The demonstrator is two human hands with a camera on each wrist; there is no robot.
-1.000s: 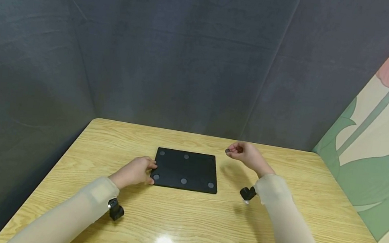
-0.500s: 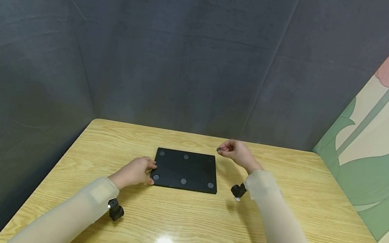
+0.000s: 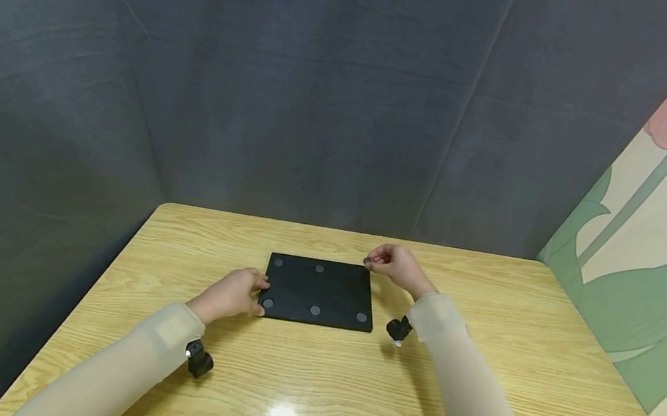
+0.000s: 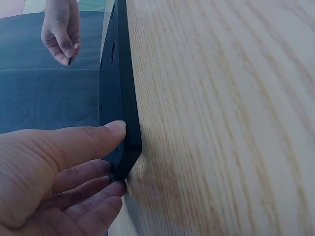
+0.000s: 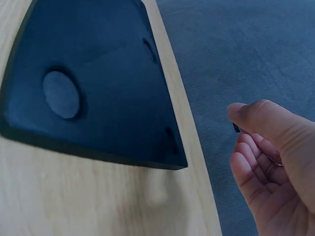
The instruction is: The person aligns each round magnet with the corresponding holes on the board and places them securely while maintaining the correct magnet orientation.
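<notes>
A black rectangular board [image 3: 318, 292] lies flat on the wooden table, with several grey round discs [image 3: 314, 310] set into its top. At its back right corner, a round recess [image 5: 172, 141] shows dark, without a grey disc. My left hand [image 3: 233, 293] holds the board's left edge, thumb and fingertips [image 4: 115, 126] against it near the front corner. Just over the back right corner, my right hand [image 3: 397, 268] pinches a small dark disc [image 3: 367, 261] between thumb and fingers. In the right wrist view only a sliver of that disc shows; the thumb hides most of it.
The light wood table [image 3: 302, 364] extends around the board. A dark cloth [image 3: 310, 94] hangs behind the table's back edge and along its left side. To the right stands a floral panel [image 3: 648, 240]. Each wrist carries a small black camera [image 3: 398, 328].
My right hand has moved left and slightly down with the small disc, from right of the board to its back right corner. The left hand and the board have stayed put.
</notes>
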